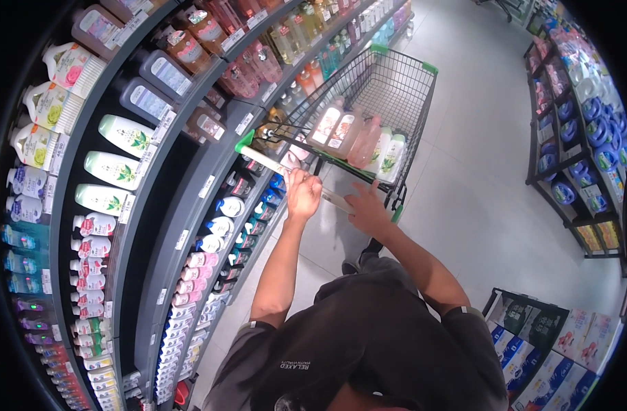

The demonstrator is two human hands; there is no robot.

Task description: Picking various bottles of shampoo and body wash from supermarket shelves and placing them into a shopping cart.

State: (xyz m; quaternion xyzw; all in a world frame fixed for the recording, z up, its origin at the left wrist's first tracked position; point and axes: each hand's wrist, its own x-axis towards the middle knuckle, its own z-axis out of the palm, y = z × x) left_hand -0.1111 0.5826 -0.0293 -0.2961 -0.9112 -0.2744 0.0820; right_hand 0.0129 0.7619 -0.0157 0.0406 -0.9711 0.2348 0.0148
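A wire shopping cart (400,97) with green corner pieces stands before me. My left hand (303,195) is curled over the middle of its pale handle bar (262,158). Farther right along the bar lies my right hand (371,211), its fingers spread; whether they grip is unclear. At the near end of the basket several pump or capped bottles stand together. Two are clear bottles with printed labels (339,131), beside them is a pink translucent bottle (364,144), and two white bottles (393,159) with leaf pictures are at the right.
Shelves (231,110) full of bottles run along my left, close to the cart. Across the pale tiled floor (462,149) is a dark rack (565,133) with blue containers. Stacked boxes (539,354) stand behind me at the right.
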